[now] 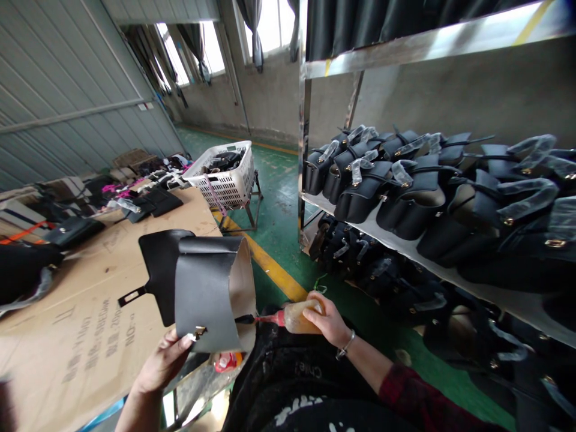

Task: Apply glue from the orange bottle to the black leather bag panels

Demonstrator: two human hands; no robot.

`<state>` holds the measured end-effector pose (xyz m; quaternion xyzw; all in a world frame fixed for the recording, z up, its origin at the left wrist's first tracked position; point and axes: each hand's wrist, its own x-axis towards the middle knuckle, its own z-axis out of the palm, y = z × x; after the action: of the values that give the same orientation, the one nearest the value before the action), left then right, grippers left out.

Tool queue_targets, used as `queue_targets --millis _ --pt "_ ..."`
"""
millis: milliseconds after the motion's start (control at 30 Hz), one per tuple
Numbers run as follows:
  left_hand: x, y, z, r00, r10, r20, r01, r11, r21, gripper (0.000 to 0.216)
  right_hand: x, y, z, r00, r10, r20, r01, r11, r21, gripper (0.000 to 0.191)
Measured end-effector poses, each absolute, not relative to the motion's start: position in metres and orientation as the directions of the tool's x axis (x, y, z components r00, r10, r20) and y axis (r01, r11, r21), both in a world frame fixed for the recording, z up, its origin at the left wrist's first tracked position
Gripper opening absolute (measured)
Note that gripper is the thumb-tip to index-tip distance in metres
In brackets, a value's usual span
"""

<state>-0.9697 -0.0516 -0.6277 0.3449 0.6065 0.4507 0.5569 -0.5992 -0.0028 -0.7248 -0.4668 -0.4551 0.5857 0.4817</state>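
Observation:
My left hand grips the lower left edge of a black leather handbag near its gold clasp. The bag lies tilted over the edge of the cardboard-topped table, its beige inside facing right and a flap with a slotted tab spread to the left. Wrapped in my right hand is a squeeze bottle of amber liquid with a red nozzle. The nozzle points left at a small black strip by the bag's opening; whether they touch I cannot tell.
Printed cardboard covers the table on the left, with black bag pieces at its back. A white plastic basket stands on a metal frame beyond. To the right, a metal rack holds several black handbags.

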Motion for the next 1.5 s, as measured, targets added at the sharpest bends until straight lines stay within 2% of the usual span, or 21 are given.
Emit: queue_targets --millis 67,133,233,367,467,567,633,767,933,1100,1300,1500 --pt "-0.972 -0.051 -0.630 -0.151 0.921 -0.358 -0.081 0.350 0.933 0.042 -0.598 -0.003 -0.725 -0.104 0.988 -0.115 -0.183 -0.132 -0.974 0.045" --pt "-0.974 -0.051 -0.631 -0.161 0.920 -0.358 -0.080 0.350 0.934 0.040 -0.597 -0.005 -0.723 -0.184 0.976 -0.115 -0.224 -0.155 -0.962 0.044" --pt "-0.975 -0.051 -0.631 -0.150 0.919 -0.364 -0.083 0.355 0.931 0.039 -0.597 -0.008 -0.719 -0.264 0.961 -0.084 -0.195 -0.139 -0.971 0.038" --pt "-0.972 -0.050 -0.629 -0.139 0.921 -0.363 -0.081 0.355 0.931 0.039 -0.598 -0.007 -0.716 -0.185 0.982 -0.029 -0.072 -0.043 -0.996 0.030" --pt "-0.970 -0.050 -0.627 -0.147 0.920 -0.364 -0.092 0.353 0.931 0.038 -0.597 -0.006 -0.716 -0.143 0.990 -0.021 -0.091 -0.035 -0.995 0.032" --pt "-0.970 -0.050 -0.627 -0.152 0.920 -0.363 -0.090 0.352 0.932 0.038 -0.596 -0.008 -0.717 -0.217 0.975 -0.035 -0.141 -0.067 -0.988 0.033" --pt "-0.971 -0.049 -0.627 -0.154 0.920 -0.360 -0.080 0.351 0.933 0.038 -0.596 -0.010 -0.717 -0.252 0.967 -0.028 -0.114 -0.058 -0.992 0.030" --pt "-0.970 -0.049 -0.627 -0.164 0.918 -0.360 -0.090 0.350 0.933 0.040 -0.596 -0.009 -0.720 -0.133 0.991 0.001 -0.037 -0.004 -0.999 0.029" --pt "-0.969 -0.049 -0.626 -0.169 0.917 -0.362 -0.100 0.349 0.932 0.043 -0.600 -0.001 -0.728 -0.053 0.998 -0.024 -0.117 -0.030 -0.993 0.040" --pt "-0.969 -0.049 -0.628 -0.160 0.916 -0.367 -0.120 0.351 0.929 0.041 -0.603 -0.004 -0.734 -0.094 0.992 -0.083 -0.134 -0.096 -0.986 0.044" --pt "-0.967 -0.049 -0.624 -0.159 0.915 -0.371 -0.125 0.354 0.927 0.039 -0.605 -0.016 -0.735 -0.231 0.963 -0.142 -0.276 -0.204 -0.939 0.053" --pt "-0.966 -0.045 -0.620 -0.163 0.917 -0.365 -0.130 0.346 0.929 0.039 -0.620 -0.004 -0.736 -0.097 0.976 -0.196 -0.395 -0.219 -0.892 0.058"
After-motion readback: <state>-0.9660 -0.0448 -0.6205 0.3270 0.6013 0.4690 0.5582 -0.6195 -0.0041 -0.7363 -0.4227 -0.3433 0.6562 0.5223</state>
